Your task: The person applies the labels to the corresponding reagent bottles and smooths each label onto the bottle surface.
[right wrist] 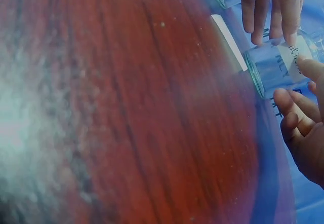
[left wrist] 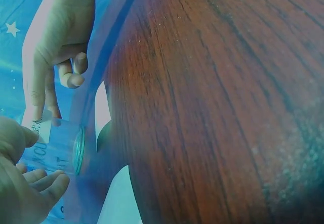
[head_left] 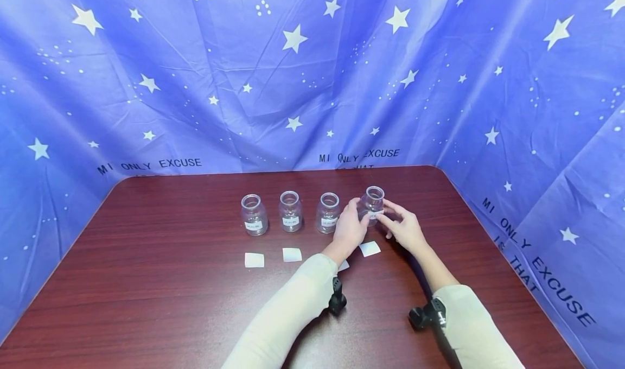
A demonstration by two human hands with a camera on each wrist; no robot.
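A clear glass jar with an open mouth stands at the right end of a row, between my two hands. Its white label carries dark handwriting and faces me. My left hand holds the jar from the left, thumb at the label's edge. From the right, my right hand grips it, its thumb pressing on the label and other fingers around the side. In the right wrist view, both thumbs meet the label while the jar's base points toward the table.
Three similar labelled jars, the left, second and third, line up leftward. White paper pieces lie before them: left, second, right, and one partly under my left wrist. A starry blue curtain surrounds the brown table.
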